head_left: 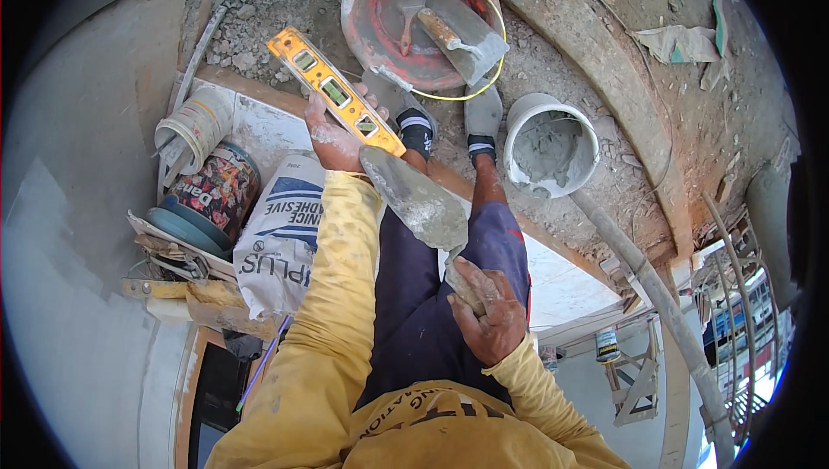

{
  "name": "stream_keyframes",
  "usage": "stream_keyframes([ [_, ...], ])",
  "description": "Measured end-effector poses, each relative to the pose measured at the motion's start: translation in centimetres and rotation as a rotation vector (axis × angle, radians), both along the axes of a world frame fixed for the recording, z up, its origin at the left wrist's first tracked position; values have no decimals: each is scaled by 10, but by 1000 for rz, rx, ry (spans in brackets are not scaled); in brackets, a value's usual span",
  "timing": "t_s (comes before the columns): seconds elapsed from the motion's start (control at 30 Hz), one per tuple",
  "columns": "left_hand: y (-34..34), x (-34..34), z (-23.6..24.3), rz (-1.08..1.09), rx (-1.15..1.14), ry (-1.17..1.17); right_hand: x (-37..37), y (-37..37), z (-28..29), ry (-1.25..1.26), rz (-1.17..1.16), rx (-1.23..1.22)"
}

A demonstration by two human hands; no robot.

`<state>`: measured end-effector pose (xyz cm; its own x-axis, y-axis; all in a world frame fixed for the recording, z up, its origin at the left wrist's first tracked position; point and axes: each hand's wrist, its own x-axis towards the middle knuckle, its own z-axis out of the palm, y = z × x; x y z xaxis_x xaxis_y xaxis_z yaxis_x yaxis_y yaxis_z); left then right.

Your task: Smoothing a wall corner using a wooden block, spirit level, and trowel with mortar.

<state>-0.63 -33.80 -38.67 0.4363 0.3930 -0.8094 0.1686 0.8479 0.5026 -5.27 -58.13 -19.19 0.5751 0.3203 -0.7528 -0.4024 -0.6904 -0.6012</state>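
My left hand [333,142] is closed around a yellow spirit level [354,112], with its vials facing up. My right hand [490,313] grips the handle of a pointed trowel [416,201]. The trowel's grey-smeared blade points up and left, its tip close to my left wrist and the lower end of the level. Beyond my feet stands a reddish tub [356,13] with a yellow handle. A brush [408,27] is in it, and a flat rectangular trowel [471,37] leans over its rim.
Right of my feet is a white bucket [516,163] of grey mortar. A white bag [281,244] stands at my left beside a patterned bucket [226,197] and a dirty white bucket [207,115]. A long pole [639,266] slants at the right. Rubble [246,15] covers ground ahead.
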Motion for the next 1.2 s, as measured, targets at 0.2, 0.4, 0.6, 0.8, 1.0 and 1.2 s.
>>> stream_keyframes([
  [0.2,-13,6,8,7,51,50,7,6,-3,11,-67,-16],
  [0.4,-14,9,11,36,42,98,10,2,-7,-25,-45,-41],
  [0.6,-5,4,7,20,3,52,3,-7,-5,-18,35,-44],
  [0.8,-16,6,12,14,-17,61,18,2,-5,27,-4,-61],
  [1.0,-16,2,16,-45,-110,108,24,-3,-8,-12,47,-68],
  [1.2,-22,2,13,-113,-89,99,13,-2,-7,-23,16,-69],
])
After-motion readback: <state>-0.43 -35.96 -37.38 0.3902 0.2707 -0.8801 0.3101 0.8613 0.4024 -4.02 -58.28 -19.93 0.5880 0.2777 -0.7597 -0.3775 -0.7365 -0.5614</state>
